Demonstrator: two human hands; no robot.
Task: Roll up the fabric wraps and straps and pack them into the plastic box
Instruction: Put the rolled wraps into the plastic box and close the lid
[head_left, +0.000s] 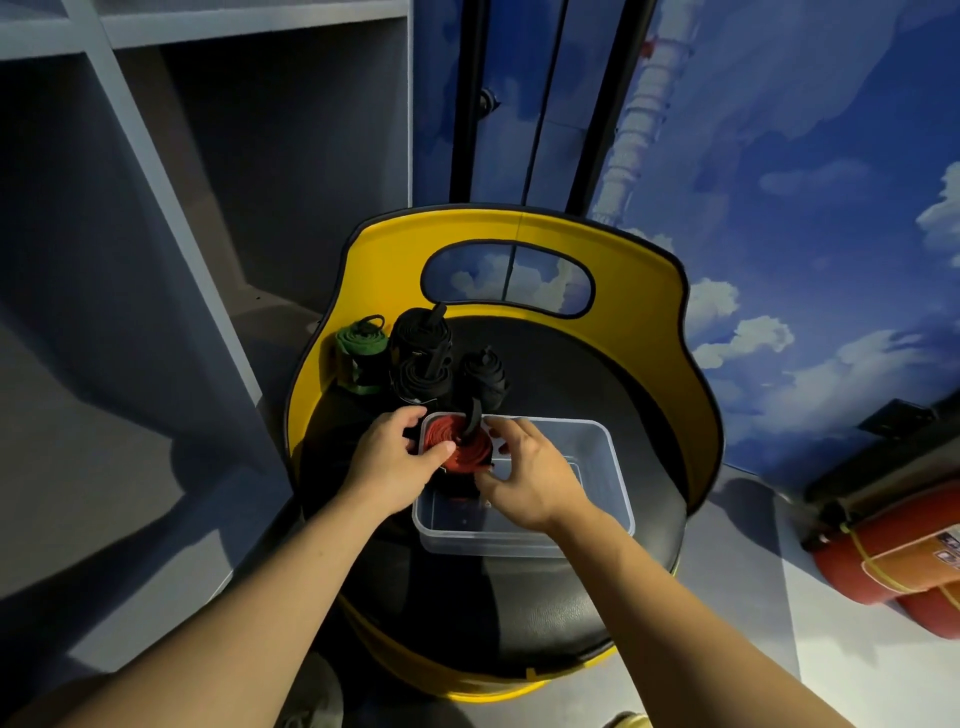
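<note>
Both my hands are on the red roll (460, 447), which stands on end in the far left corner of the clear plastic box (613, 467). My left hand (392, 462) grips it from the left, thumb lying across its coiled top, fingers curled round the far side. My right hand (524, 475) holds it from the right, fingers bent round the roll's right edge. A short black strap end (474, 415) sticks up from the roll's centre.

The box sits on the black seat (545, 608) of a yellow chair (519, 234), near the seat's middle. The rest of the box shows only its bare bottom; something dark lies beneath the red roll, too shadowed to identify.

Beyond the box, at the seat's back left, other rolls stand upright and close together: a green roll (361, 358) furthest left against the chair back, a large black roll (420, 332) beside it, a second black roll (415, 382) in front of that one, and a smaller black roll (485, 376) to their right. None of these is inside the box.

Grey shelves (130, 156) to the left; a red cylinder (893, 551) on the floor, right.
</note>
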